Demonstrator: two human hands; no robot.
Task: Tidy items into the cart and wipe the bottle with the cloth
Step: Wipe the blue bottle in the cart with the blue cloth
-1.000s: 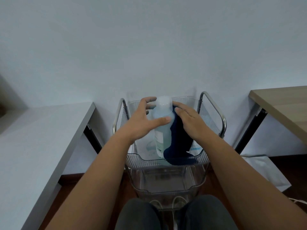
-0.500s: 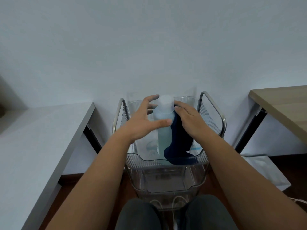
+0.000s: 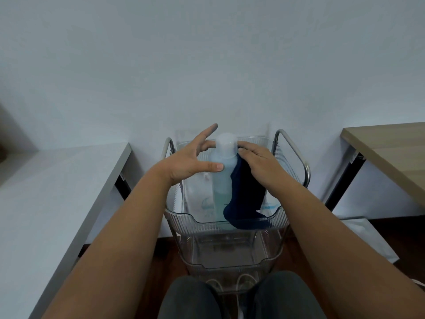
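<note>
My knees sit nearest, just before the clear cart point(image 3: 226, 218). In its top tray the pale blue bottle point(image 3: 222, 178) stands upright. My left hand point(image 3: 190, 161) is spread wide, thumb touching the bottle. My right hand point(image 3: 259, 163) presses the dark cloth point(image 3: 246, 194) against the bottle's side. Desks flank the cart.
</note>
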